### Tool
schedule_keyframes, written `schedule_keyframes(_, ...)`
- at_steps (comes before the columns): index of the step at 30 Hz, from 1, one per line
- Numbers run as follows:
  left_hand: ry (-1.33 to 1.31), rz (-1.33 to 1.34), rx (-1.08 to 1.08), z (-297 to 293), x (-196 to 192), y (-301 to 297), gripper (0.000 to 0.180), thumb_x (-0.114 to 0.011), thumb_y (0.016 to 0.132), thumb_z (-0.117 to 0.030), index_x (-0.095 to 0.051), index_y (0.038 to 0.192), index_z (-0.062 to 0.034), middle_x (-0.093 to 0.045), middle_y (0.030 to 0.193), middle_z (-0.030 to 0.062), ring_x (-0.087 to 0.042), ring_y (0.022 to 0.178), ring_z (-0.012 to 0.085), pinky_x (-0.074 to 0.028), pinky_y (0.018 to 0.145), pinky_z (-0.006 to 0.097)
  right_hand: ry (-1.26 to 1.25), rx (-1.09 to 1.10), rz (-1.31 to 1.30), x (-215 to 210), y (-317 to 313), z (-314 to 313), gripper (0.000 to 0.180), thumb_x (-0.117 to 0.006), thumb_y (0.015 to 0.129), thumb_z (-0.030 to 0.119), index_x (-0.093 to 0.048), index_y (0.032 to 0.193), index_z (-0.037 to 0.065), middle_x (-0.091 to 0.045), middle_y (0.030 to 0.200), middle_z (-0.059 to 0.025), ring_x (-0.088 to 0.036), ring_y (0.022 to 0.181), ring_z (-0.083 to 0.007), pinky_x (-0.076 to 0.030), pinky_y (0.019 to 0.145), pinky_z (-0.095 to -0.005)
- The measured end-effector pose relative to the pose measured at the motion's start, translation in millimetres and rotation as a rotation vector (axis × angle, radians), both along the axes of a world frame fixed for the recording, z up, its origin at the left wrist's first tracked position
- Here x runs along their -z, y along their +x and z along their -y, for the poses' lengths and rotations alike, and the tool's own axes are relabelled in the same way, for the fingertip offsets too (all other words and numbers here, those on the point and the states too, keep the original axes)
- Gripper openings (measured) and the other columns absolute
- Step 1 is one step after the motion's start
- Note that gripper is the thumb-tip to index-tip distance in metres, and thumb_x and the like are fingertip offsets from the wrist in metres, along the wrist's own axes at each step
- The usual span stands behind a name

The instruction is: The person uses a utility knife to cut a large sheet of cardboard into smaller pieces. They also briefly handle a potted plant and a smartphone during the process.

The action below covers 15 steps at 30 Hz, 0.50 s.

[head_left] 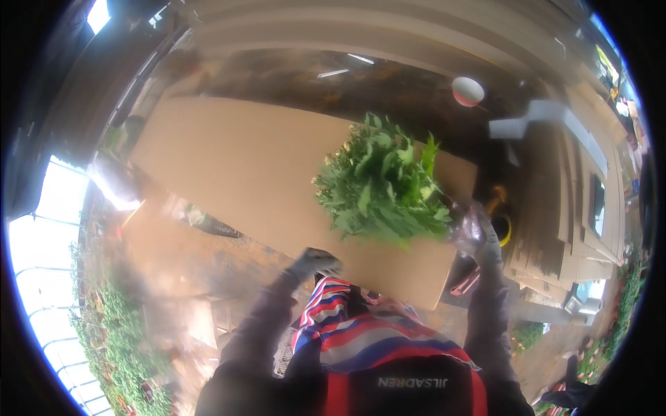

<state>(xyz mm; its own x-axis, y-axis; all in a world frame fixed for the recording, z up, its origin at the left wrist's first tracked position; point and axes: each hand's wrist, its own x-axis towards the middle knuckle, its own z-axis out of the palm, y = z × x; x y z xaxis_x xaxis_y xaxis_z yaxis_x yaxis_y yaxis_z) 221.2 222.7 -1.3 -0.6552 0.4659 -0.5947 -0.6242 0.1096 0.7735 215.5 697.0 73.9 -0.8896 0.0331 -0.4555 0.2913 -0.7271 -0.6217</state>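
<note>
- Nearest the camera, a striped red, white and blue garment (pixel 361 333) is filling the lower middle of the view, with both dark sleeves rising from it.
- The left hand (pixel 316 262), in a light glove, is resting at the near edge of a large flat cardboard sheet (pixel 236 166); the fingers are looking curled down onto the edge, though the blur is making it impossible to tell whether they are gripping it.
- The right hand (pixel 485 243), also gloved, is sitting at the sheet's near right corner, closed around crinkled clear wrapping (pixel 466 229) at the base of a bunch of leafy green plants (pixel 381 184).
- The bunch is lying over the right part of the sheet, leaves pointing far and left.
- Judged step: the bunch is being set down or positioned on the sheet while the left hand is steadying it.
- The next move is calling for a firm hold at the wrapped base and a level sheet.
- Farther right, a yellow ring-shaped object (pixel 503 225) is showing beside the right hand.
- Farthest, a red and white bowl (pixel 467 91) is sitting on the dark surface (pixel 312 83).
</note>
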Motion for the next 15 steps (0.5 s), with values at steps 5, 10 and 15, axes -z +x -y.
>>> schedule_keyframes(5,-0.092,-0.849,-0.246,70.5,11.6,-117.6,0.015,-0.068,0.087,-0.014,-0.07,0.099,-0.0053,-0.071,0.089,0.0076,-0.065,0.075,0.0166,-0.052,0.064,0.029,0.042,0.112,0.034,15.1,-1.2,-4.6,0.05,-0.067,0.09,0.033,-0.054,0.135,0.015,-0.055,0.121,-0.0028,-0.057,0.105,-0.0221,-0.055,0.085,-0.0428)
schedule_keyframes(10,-0.907,-1.193,-0.078,40.4,21.6,-250.7,0.018,-0.062,0.084,-0.016,-0.073,0.098,-0.0209,-0.069,0.092,0.0095,-0.065,0.091,0.0266,-0.053,0.077,0.036,0.193,0.098,0.087,23.0,-5.4,-7.9,0.048,-0.065,0.092,0.033,-0.053,0.134,0.014,-0.055,0.124,-0.0033,-0.056,0.107,-0.0197,-0.055,0.077,-0.0354)
schedule_keyframes(15,-0.891,-1.207,-0.184,13.0,47.1,-333.7,0.008,-0.067,0.08,-0.022,-0.068,0.078,-0.0146,-0.065,0.084,0.0106,-0.064,0.085,0.0285,-0.052,0.075,0.041,0.374,0.262,0.125,29.6,-6.4,-6.5,0.054,-0.063,0.092,0.035,-0.046,0.139,0.013,-0.052,0.131,-0.0071,-0.058,0.106,-0.0214,-0.053,0.074,-0.0346)
